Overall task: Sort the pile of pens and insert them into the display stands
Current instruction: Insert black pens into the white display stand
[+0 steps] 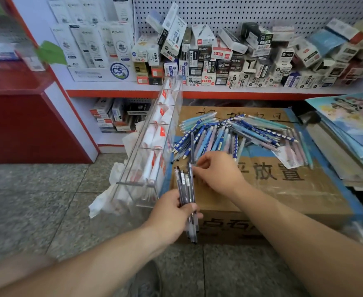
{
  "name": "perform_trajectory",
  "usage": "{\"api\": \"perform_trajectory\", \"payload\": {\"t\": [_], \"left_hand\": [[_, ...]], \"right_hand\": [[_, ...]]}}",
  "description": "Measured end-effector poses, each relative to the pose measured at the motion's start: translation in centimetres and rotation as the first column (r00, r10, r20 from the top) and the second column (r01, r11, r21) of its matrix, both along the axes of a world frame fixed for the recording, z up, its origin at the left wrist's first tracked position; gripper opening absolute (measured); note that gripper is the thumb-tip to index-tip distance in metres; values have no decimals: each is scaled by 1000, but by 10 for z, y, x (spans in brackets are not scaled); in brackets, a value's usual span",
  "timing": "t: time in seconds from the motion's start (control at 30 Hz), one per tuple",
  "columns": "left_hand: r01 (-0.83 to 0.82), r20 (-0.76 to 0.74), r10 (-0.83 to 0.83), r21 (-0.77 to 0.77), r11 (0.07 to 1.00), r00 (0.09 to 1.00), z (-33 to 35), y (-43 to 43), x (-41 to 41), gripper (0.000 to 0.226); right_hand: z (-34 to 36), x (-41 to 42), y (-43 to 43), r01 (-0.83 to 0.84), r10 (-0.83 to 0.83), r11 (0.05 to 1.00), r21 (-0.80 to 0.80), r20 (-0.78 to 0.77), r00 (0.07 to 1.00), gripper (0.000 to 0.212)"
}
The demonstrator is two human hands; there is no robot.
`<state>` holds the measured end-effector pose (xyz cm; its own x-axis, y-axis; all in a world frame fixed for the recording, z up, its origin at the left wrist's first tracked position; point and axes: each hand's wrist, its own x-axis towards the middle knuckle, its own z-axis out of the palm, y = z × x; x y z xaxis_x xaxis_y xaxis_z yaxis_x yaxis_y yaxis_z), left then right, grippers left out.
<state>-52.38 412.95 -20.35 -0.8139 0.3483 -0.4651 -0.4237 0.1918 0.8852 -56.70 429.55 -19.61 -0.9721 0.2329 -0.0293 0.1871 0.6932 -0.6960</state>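
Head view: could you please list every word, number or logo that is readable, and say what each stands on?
"CS": round blue logo on the white display box.
"AIHAO": black box on the shelf.
"1389": same black box, below the brand.
"0.5": tilted box.
"放置": carton front.
Other boxes' print and the labels on the pens in the left hand: too blurred.
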Motion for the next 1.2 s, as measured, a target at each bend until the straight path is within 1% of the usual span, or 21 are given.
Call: {"api": "perform_trajectory", "payload": {"t": [0.07, 0.17, 0.27, 0.37, 0.43, 0.5, 0.63, 0.73, 0.9, 0.97, 1.03, 1.13, 1.2], "left_hand": [[-26, 17, 25, 28, 999, 1000, 0, 1, -3, 16], [-18, 2, 18, 12, 1000, 1000, -4, 2, -4, 16], [-23, 5, 23, 30, 999, 1000, -6, 3, -6, 17], [-22, 3, 22, 45, 999, 1000, -4, 4, -6, 15], [-11, -6, 11, 58, 998, 1000, 0, 6, -6, 14], [-5, -9, 6, 75, 997, 1000, 5, 10, -6, 14], [23, -40, -20, 93, 995, 999, 16, 21, -5, 17], [36, -72, -28, 111, 993, 997, 25, 35, -6, 18], [92, -139, -74, 128, 987, 988, 41, 72, -1, 16], [146, -164, -124, 134, 980, 979, 49, 94, 5, 13], [215, -186, -189, 128, 968, 964, 56, 119, 16, 11], [311, -195, -285, 124, 942, 939, 63, 155, 41, 8], [389, -207, -362, 108, 915, 909, 66, 179, 62, 10]], "right_hand": [[0, -5, -6, 16, -17, 999, 51, 9, 1000, 20], [1, -11, -9, 34, -38, 995, 94, 43, 998, 28], [4, -13, -5, 37, -45, 996, 83, 85, 995, 23], [4, -11, 2, 35, -34, 999, -3, 140, 990, 20], [5, -6, 8, 50, -27, 989, -142, 158, 987, 13], [8, 2, 13, 67, -29, 965, -254, 153, 988, 8], [19, 23, 27, 82, -31, 922, -378, 139, 990, 8], [29, 43, 43, 86, -31, 901, -426, 135, 990, 6], [52, 92, 78, 129, -83, 903, -410, 129, 988, 13], [63, 119, 95, 156, -116, 900, -406, 119, 986, 19], [75, 147, 114, 210, -182, 881, -423, 107, 977, 19], [91, 194, 150, 339, -344, 816, -469, 78, 936, 7], [95, 226, 175, 425, -453, 790, -443, 48, 890, 15]]}}
